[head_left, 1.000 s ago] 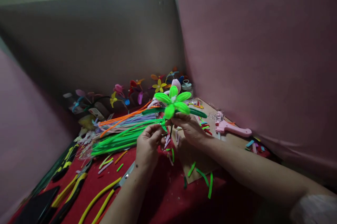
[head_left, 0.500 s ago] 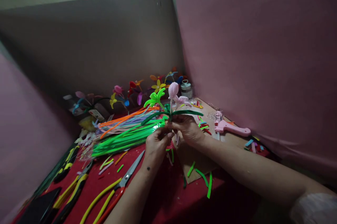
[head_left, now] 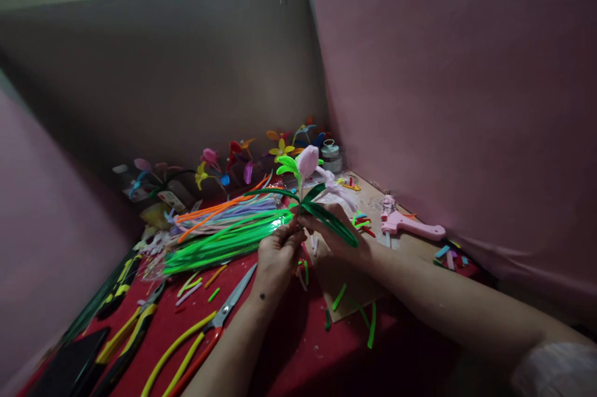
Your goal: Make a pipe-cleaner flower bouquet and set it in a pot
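Upright between my hands stands a pipe-cleaner flower bunch (head_left: 308,162), with a pale pink bud, a drooping pink bloom, a bright green bloom partly behind, and long dark green leaves (head_left: 333,223). My left hand (head_left: 280,246) is closed, its thumb and fingers pinching the stem just below the leaves. From the right, my right hand (head_left: 333,223) is also closed on the stem, a little higher; a leaf lies across it and hides part of the fingers. Just left of my hands lies a bundle of green pipe cleaners (head_left: 228,241).
Scissors (head_left: 219,319) and pliers (head_left: 133,328) lie at the left on the red cloth, beside a black phone-like slab (head_left: 69,366). A pink glue gun (head_left: 410,224) rests on the right. Cut green pieces (head_left: 372,325) lie in front; finished flowers (head_left: 209,159) and a jar (head_left: 331,157) stand behind.
The flower bunch has turned in my fingers: the green bloom has moved behind the pink bud, and the right leaf now swings forward over my right hand.
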Motion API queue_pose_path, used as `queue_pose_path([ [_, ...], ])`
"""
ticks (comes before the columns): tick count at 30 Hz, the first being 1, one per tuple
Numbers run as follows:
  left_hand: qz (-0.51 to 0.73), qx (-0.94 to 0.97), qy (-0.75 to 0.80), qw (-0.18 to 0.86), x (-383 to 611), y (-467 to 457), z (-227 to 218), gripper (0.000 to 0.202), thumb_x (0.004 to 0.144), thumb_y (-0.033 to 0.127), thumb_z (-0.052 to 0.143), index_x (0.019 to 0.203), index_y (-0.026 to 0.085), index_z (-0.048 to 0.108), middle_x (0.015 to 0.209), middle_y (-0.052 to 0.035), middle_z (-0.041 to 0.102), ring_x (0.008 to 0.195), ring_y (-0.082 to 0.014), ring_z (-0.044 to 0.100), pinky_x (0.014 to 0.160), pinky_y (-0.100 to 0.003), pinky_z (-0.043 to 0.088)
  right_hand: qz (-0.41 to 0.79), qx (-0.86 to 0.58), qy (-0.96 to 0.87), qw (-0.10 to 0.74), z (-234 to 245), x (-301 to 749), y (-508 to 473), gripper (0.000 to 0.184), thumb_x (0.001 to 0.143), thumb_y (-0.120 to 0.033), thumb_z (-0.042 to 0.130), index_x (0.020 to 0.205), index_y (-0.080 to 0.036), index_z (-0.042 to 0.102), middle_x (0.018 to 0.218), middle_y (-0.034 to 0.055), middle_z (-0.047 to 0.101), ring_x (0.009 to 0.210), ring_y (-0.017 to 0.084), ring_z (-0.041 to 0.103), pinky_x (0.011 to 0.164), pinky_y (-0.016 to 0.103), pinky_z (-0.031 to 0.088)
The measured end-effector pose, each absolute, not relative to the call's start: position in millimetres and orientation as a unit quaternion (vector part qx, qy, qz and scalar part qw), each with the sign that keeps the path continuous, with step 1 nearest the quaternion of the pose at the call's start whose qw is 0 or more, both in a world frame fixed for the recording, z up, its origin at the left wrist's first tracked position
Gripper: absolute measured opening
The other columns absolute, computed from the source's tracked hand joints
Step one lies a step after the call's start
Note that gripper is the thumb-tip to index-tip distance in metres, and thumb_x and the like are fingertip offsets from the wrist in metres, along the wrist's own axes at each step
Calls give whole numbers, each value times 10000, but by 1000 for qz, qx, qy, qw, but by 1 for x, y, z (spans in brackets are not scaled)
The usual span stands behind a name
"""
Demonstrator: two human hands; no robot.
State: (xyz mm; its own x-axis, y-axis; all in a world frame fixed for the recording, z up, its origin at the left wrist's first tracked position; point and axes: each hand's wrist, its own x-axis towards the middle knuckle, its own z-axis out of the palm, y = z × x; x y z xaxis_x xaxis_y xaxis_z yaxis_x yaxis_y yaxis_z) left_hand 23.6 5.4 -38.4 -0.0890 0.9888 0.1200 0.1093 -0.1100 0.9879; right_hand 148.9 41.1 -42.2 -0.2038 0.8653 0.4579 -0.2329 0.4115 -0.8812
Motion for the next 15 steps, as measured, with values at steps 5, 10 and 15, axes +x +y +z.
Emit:
queue_pose_path([
  [5,536,530,498,428,23,3,-41,114,664,245,623,621,142,603,460,29,534,385,-77,441,388,-191,331,540,-223,-588,560,-42,145,44,161,709,-353,643,689,-193,646,630,15,579,657,162,538,596,282,440],
  [10,527,541,507,416,24,-1,-40,179,679,300,635,607,141,594,454,23,542,380,-85,458,389,-198,349,541,-220,-577,571,-36,143,40,111,651,-292,691,669,-196,638,622,-2,582,592,141,504,569,280,440],
  [15,530,516,501,450,24,3,-43,177,673,298,653,690,126,613,443,27,534,361,-75,431,368,-190,339,621,-211,-538,529,-42,148,39,129,679,-324,673,717,-202,654,622,-3,568,568,140,495,506,261,397],
])
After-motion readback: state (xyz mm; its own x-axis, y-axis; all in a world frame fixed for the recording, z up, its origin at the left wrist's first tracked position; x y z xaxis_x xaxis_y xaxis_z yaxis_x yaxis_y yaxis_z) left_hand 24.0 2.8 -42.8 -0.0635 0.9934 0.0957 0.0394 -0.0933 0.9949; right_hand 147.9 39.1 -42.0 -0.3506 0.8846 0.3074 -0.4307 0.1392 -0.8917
